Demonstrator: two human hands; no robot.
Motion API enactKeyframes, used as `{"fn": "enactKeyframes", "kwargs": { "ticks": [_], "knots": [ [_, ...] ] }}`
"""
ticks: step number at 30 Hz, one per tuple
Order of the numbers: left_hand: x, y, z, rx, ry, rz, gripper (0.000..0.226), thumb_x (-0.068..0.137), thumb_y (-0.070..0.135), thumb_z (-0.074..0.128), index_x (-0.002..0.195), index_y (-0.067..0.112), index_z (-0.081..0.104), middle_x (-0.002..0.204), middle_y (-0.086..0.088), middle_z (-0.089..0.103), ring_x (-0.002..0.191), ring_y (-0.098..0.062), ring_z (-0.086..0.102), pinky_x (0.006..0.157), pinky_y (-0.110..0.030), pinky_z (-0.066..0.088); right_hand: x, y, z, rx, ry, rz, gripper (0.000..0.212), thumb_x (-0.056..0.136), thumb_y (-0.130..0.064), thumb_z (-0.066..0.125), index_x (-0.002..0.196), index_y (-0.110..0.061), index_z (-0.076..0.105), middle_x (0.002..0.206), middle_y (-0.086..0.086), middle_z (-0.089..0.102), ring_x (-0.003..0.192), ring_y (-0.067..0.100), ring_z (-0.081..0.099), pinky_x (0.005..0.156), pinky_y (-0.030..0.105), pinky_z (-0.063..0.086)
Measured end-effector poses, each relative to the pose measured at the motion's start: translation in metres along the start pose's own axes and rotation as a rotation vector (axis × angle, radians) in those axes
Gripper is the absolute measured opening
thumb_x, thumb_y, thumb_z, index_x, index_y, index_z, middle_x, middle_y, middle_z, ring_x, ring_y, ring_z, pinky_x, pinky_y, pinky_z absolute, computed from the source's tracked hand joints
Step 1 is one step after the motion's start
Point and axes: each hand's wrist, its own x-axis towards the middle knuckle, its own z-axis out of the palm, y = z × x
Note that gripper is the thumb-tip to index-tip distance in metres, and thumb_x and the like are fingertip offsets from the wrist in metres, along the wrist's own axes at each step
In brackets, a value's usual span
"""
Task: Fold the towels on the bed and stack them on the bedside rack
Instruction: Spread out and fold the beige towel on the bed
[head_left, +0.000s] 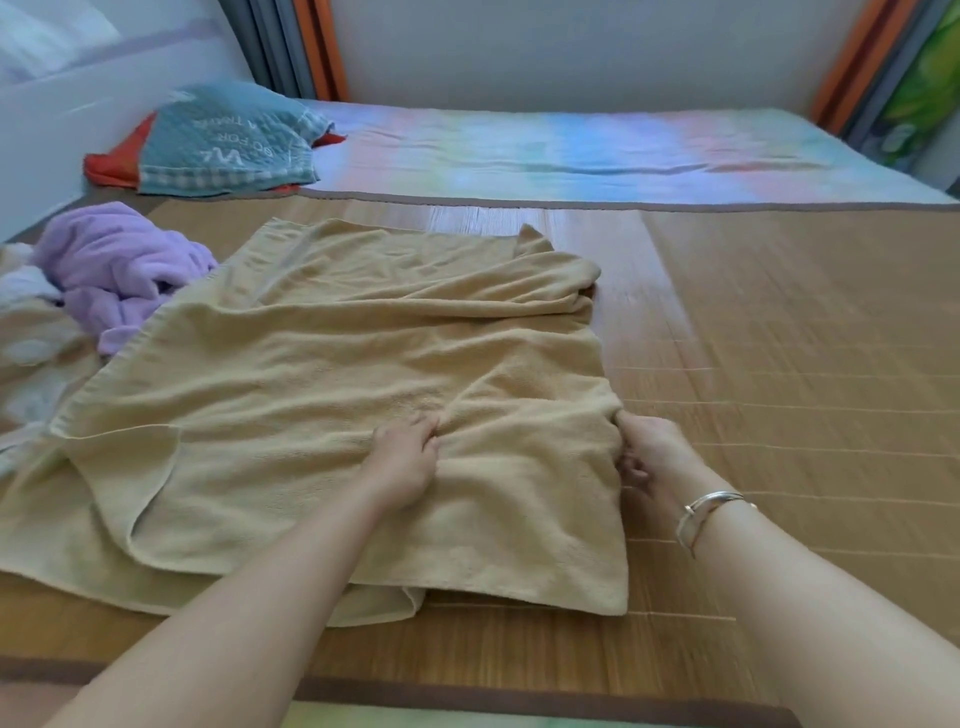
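Observation:
A large tan towel (322, 364) lies spread and wrinkled on the bamboo mat (779, 338) of the bed. My left hand (402, 457) pinches a fold of the towel near its middle front. My right hand (652, 452), a bracelet on its wrist, grips the towel's right edge. A crumpled purple towel (119, 270) lies at the left, beside the tan towel's far left side. The bedside rack is out of view.
A teal pillow (228, 140) over a red one sits at the far left. A pastel striped sheet (571, 150) covers the bed's far half. White and cream cloths (31, 332) lie at the left edge. Bare mat stretches to the right.

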Motion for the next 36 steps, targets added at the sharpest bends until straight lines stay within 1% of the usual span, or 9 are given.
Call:
{"fn": "enactKeyframes", "kwargs": {
  "ticks": [3,6,8,10,14,19,26,30,36],
  "knots": [
    [-0.003,0.009,0.007,0.033,-0.031,-0.044,0.049,0.102,0.032,0.030,0.151,0.024,0.025,0.160,-0.002,0.015,0.146,-0.029,0.013,0.119,-0.039,0.010,0.007,0.008,-0.031,0.033,0.253,-0.086,0.021,0.086,-0.025,0.062,0.073,-0.013,0.052,0.067,0.006,0.045,0.058,0.018,0.038,0.053,0.027,0.028],
    [-0.016,0.028,0.014,0.104,-0.048,-0.053,0.053,0.100,0.041,0.033,0.151,0.034,0.019,0.161,0.003,0.007,0.143,-0.034,0.010,0.115,-0.049,0.018,0.018,0.018,-0.041,-0.155,0.281,-0.150,0.029,0.092,-0.031,0.052,0.069,-0.012,0.051,0.068,0.007,0.047,0.066,0.021,0.043,0.061,0.031,0.033],
    [-0.024,0.039,0.019,0.199,-0.004,-0.008,0.054,0.099,0.045,0.033,0.150,0.040,0.016,0.161,0.005,0.001,0.142,-0.035,0.009,0.115,-0.052,0.017,0.025,0.020,-0.035,-0.248,0.227,-0.124,0.038,0.096,-0.039,0.042,0.091,-0.006,0.060,0.088,0.011,0.059,0.084,0.026,0.055,0.075,0.034,0.040],
    [-0.025,0.049,0.026,0.255,0.033,0.054,0.054,0.098,0.049,0.030,0.149,0.045,0.013,0.161,0.008,-0.005,0.144,-0.035,0.004,0.117,-0.054,0.008,0.031,0.020,-0.031,-0.322,0.176,-0.139,0.055,0.097,-0.048,0.038,0.114,0.000,0.055,0.110,0.014,0.060,0.104,0.030,0.057,0.086,0.035,0.041],
    [-0.018,0.074,0.042,0.219,-0.040,0.077,0.066,0.088,0.072,0.026,0.147,0.052,0.002,0.158,0.014,-0.017,0.145,-0.030,-0.021,0.112,-0.062,-0.009,0.035,0.018,-0.046,-0.533,0.190,-0.306,0.029,0.097,-0.032,0.049,0.097,-0.003,0.047,0.100,0.016,0.058,0.099,0.034,0.056,0.073,0.033,0.036],
    [-0.006,0.143,0.077,0.310,-0.078,0.144,0.086,0.074,0.087,0.027,0.146,0.052,-0.006,0.159,0.010,-0.017,0.145,-0.032,-0.019,0.111,-0.065,-0.009,0.039,0.016,-0.124,-0.807,0.374,-0.349,0.029,0.096,-0.029,0.050,0.109,-0.003,0.045,0.107,0.018,0.062,0.100,0.036,0.059,0.072,0.036,0.039],
    [-0.015,0.266,0.131,0.235,-0.198,0.227,0.092,0.074,0.086,0.034,0.147,0.049,-0.008,0.158,0.008,-0.020,0.144,-0.034,-0.023,0.110,-0.066,-0.010,0.037,0.026,-0.257,-0.924,0.605,-0.241,0.034,0.096,-0.037,0.050,0.109,-0.006,0.044,0.106,0.018,0.063,0.097,0.035,0.061,0.068,0.034,0.037],
    [-0.027,0.296,0.144,0.222,-0.239,0.268,0.093,0.076,0.082,0.038,0.148,0.047,-0.007,0.158,0.008,-0.020,0.144,-0.034,-0.021,0.111,-0.065,-0.010,0.020,0.037,-0.294,-1.036,0.645,-0.199,0.040,0.095,-0.037,0.051,0.116,-0.005,0.042,0.104,0.017,0.065,0.095,0.034,0.062,0.069,0.034,0.040],
    [-0.043,0.249,0.116,0.177,-0.156,0.218,0.079,0.089,0.065,0.041,0.151,0.040,0.000,0.159,0.006,-0.016,0.148,-0.027,-0.008,0.117,-0.058,-0.001,-0.003,0.033,-0.239,-1.215,0.503,-0.326,0.053,0.090,-0.031,0.056,0.133,-0.008,0.035,0.136,0.014,0.040,0.127,0.032,0.035,0.103,0.044,0.032]
  ]
}}
